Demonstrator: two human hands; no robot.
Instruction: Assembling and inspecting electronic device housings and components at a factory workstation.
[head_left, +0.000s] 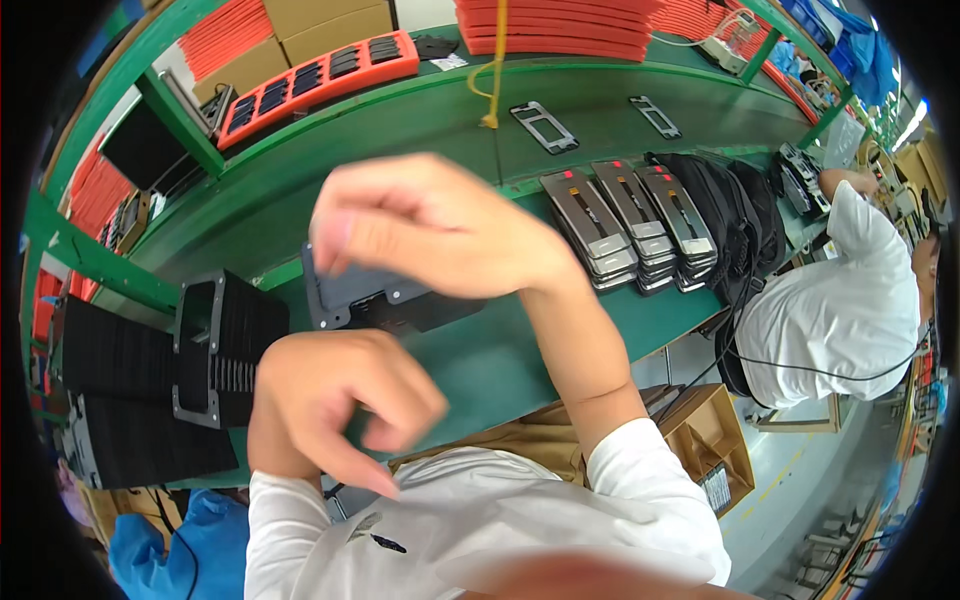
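Head-worn, left fisheye of a side-by-side pair. Sits at near side of the counter (pixel 490 350), above it. Looks down and forward across counter, upright, unmirrored. Very close to the hands (pixel 435 228). Reaches wide, taking in floor (pixel 785 490) right of counter. Bends straight edges toward its rim.

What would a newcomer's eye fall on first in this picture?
The person's right hand and left hand, blurred and large near the centre, would probably come first. Next might come three stacks of flat devices to their right on the green bench, then the bright red stack at the top edge.
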